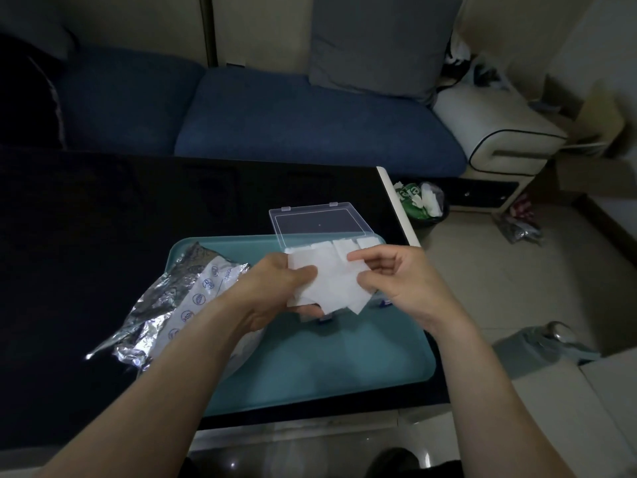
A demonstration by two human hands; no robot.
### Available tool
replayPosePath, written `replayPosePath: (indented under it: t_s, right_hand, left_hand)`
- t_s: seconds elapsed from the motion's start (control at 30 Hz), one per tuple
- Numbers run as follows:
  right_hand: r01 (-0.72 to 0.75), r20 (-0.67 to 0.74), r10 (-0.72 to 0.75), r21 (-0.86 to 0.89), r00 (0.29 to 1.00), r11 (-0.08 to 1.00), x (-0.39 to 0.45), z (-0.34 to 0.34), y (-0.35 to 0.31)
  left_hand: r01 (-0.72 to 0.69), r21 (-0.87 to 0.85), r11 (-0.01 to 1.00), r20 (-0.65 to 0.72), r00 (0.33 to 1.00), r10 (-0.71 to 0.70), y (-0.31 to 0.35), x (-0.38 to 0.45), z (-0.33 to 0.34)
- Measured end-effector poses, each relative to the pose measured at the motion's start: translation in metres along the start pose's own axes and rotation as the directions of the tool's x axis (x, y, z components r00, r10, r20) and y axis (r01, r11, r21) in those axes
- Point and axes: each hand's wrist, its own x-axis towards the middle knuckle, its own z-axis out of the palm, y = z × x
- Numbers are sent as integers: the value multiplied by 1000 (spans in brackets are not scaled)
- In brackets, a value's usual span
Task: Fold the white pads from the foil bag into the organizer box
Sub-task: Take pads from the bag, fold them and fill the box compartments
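Observation:
A white pad [331, 281] is held in the air above a teal tray [327, 367]. My left hand [275, 291] pinches its left edge with the thumb on top. My right hand [396, 281] pinches its right edge between thumb and forefinger. Behind the pad stands the clear organizer box [365, 243] with its lid [320, 220] open; white folded pads show in its far compartments, and the hands hide most of the box. The crumpled foil bag [172, 305] lies on the tray's left edge, partly under my left forearm.
The tray sits on a black table [103, 236] whose right edge is near the box. A blue sofa [293, 115] runs behind the table. On the floor to the right are a bin with a bag [422, 203] and scattered items.

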Motion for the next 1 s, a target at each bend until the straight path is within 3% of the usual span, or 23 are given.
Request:
replayPosePath:
  t_s: [0.13,0.2,0.33,0.47,0.6,0.73,0.8,0.87,1.0]
  right_hand:
    - [-59,-14,70,407,997,911,5,-6,2]
    - [-64,0,71,447,997,892,5,-2,2]
    - [34,-54,-24,205,998,978,5,10,4]
    - [87,-54,-89,-27,995,996,5,13,8]
    - [78,-23,-81,-108,996,991,2,14,5]
    - [157,-102,-162,-61,981,986,1,13,1]
    - [151,-123,-146,32,982,988,1,11,1]
    - [71,-106,-46,240,993,968,3,6,1]
    - [-49,-3,59,535,998,843,5,-14,-1]
  left_hand:
    - [-55,-27,998,3,998,55,0,2,-1]
    - [-91,-5,996,92,992,91,1,0,1]
    - [-171,119,978,299,945,129,-1,-3,4]
    - [-237,268,934,384,915,122,-2,-5,-1]
    - [-274,320,907,413,902,127,0,-9,-1]
    - [-210,309,928,358,929,91,0,-7,-2]
    - [-183,300,936,342,937,73,-1,-6,-4]
    - [-154,283,947,314,947,60,-2,-5,-6]
    - [-147,300,943,259,963,68,2,-9,-6]
